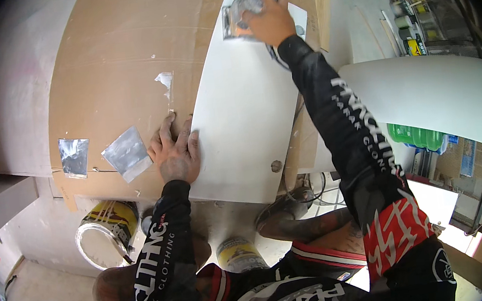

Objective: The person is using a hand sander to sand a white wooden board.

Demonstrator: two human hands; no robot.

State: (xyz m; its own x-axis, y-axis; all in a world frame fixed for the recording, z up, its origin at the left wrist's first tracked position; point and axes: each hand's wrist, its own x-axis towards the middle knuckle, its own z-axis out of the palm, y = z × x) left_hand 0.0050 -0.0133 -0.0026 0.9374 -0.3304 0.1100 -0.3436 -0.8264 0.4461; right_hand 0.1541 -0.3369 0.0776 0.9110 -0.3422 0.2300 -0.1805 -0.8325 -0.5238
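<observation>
A long white panel lies on brown cardboard. At its far end my right hand is wrapped around a power sander, whose square base rests on the panel. The sander and fingers are slightly blurred, and a dark cord hangs near the wrist. My left hand lies with fingers spread on the cardboard, its thumb side against the panel's left edge. A round hole shows near the panel's near right corner.
Two silvery square sheets lie left of my left hand. Below the table edge stand a paint bucket and another bucket between my legs. A curved white sheet is at right, with green bottles beneath. Cans line the far right.
</observation>
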